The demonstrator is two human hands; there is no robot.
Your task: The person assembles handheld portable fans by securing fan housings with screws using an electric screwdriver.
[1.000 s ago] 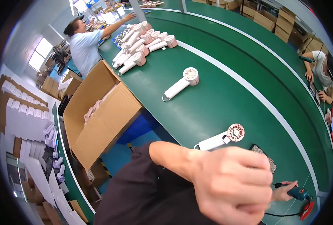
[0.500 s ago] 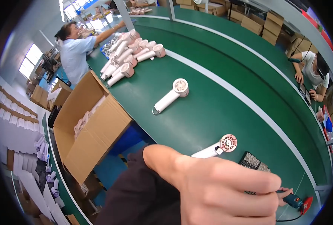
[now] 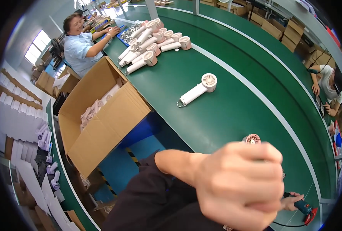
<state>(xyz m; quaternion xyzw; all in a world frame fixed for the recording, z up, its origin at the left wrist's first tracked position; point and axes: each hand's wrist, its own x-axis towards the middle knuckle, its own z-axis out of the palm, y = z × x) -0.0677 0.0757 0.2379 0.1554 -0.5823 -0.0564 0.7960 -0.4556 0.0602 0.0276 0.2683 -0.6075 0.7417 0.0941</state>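
Note:
My left hand is large and close in front, its fingers curled into a fist with the knuckles up. Whatever it may hold is hidden beneath. Just past the knuckles shows the round pink-rimmed head of a handheld fan; the hand covers the rest. At the lower right my right hand grips a teal electric screwdriver with a red end and a black cord. Farther up the green table lies a white handheld fan with a round grille and a metal loop at its handle's end.
A heap of white and pink handheld fans lies at the far left of the table, near a co-worker. An open cardboard box stands against the left edge. Another person works across at the right.
The view has shifted, so the table's things sit farther right. My left fist now covers most of the near fan and the tray of small screws. The co-worker's reaching arm has drawn back.

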